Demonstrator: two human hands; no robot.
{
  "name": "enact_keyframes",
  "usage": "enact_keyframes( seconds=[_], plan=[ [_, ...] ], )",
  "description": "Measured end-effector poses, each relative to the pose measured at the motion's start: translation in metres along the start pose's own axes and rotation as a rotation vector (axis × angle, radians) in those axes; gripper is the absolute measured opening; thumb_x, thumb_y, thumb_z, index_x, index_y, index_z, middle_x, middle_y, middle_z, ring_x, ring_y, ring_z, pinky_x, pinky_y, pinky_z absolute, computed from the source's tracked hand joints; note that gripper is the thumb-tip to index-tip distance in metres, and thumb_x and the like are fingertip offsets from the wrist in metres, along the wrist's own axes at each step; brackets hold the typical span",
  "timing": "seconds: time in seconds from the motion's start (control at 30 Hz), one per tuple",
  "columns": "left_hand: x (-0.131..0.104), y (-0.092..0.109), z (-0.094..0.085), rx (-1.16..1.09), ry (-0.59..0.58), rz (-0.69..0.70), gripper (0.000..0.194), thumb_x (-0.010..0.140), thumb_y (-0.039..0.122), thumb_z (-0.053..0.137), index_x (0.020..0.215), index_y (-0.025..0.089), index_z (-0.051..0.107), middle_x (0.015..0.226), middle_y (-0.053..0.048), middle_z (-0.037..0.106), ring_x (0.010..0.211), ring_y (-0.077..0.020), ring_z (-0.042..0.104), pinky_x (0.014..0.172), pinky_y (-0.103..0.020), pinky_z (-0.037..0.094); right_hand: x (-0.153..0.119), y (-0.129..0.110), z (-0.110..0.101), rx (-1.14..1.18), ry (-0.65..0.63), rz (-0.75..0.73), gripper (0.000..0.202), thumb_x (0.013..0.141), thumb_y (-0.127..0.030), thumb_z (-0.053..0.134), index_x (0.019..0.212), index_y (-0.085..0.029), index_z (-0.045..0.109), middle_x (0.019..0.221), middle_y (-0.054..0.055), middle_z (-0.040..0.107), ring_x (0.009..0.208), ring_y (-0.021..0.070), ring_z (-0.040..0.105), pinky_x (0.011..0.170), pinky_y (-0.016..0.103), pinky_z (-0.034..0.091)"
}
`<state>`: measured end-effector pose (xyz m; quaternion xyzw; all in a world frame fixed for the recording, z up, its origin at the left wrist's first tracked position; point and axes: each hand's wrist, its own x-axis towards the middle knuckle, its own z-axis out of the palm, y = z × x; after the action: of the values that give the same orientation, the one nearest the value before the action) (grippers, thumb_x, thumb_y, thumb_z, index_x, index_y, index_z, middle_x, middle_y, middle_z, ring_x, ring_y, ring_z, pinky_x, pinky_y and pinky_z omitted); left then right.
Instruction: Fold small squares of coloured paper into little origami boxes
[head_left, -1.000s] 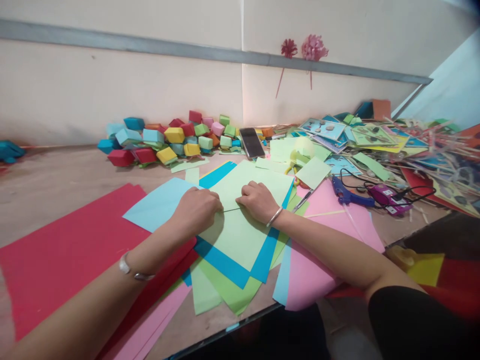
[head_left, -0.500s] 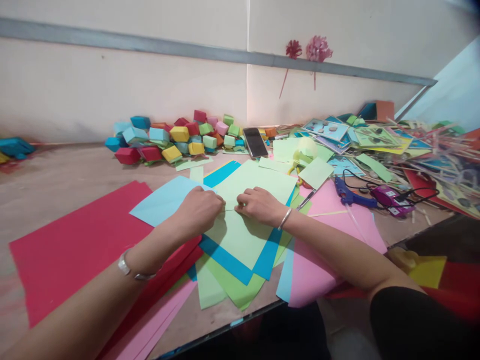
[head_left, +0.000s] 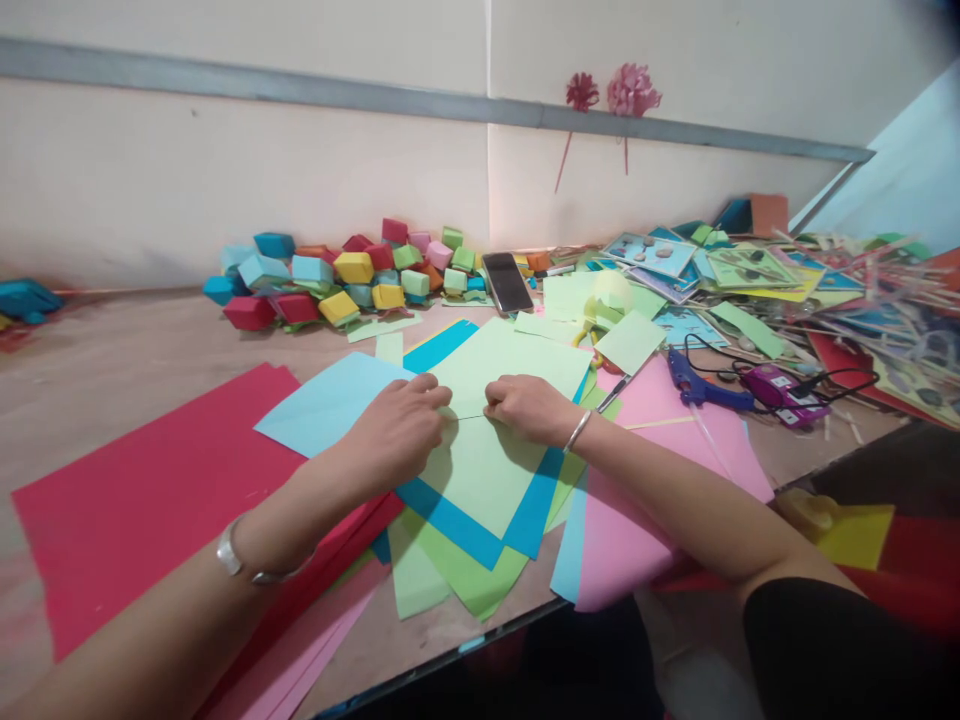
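Note:
A thin dark strand (head_left: 470,417), straight and taut, runs between my two hands just over a pale green paper sheet (head_left: 480,490); I cannot tell if it is thread or wire. My left hand (head_left: 405,425) pinches one end, its fingers curled inward. At the other end, my right hand (head_left: 529,408) is closed in a pinch too. Under the pale green sheet lie blue paper (head_left: 457,530) and brighter green paper (head_left: 480,585). A light blue sheet (head_left: 322,395) sits beside my left hand, partly over red sheets (head_left: 157,480).
Folded paper cubes (head_left: 352,267) are heaped along the wall, near a phone (head_left: 508,283). Right of my hands are scissors (head_left: 611,393), pink paper (head_left: 637,520), a blue glue gun (head_left: 705,385) and a purple box (head_left: 784,395) with a cord. Decorated cards (head_left: 652,255) pile up behind.
My hands have drawn slightly apart, the right one moving rightward. More of the dark strand shows between them. The view has shifted a little.

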<state>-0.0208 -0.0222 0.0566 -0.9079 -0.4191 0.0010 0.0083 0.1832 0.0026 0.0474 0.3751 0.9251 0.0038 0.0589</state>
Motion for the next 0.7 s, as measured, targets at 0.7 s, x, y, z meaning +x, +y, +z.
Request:
enact_keyframes(
  seconds=[0.7],
  plan=[
    [0.0, 0.02, -0.009, 0.129, -0.284, -0.086, 0.025, 0.093, 0.014, 0.047, 0.094, 0.015, 0.072, 0.103, -0.012, 0.066, 0.103, -0.0276, 0.058, 0.071, -0.036, 0.042, 0.001, 0.004, 0.003, 0.036, 0.005, -0.007, 0.031, 0.102, -0.021, 0.042, 0.095, -0.012, 0.071, 0.106, 0.009, 0.07, 0.099, 0.0187, 0.06, 0.062, 0.031, 0.027]
  ],
)
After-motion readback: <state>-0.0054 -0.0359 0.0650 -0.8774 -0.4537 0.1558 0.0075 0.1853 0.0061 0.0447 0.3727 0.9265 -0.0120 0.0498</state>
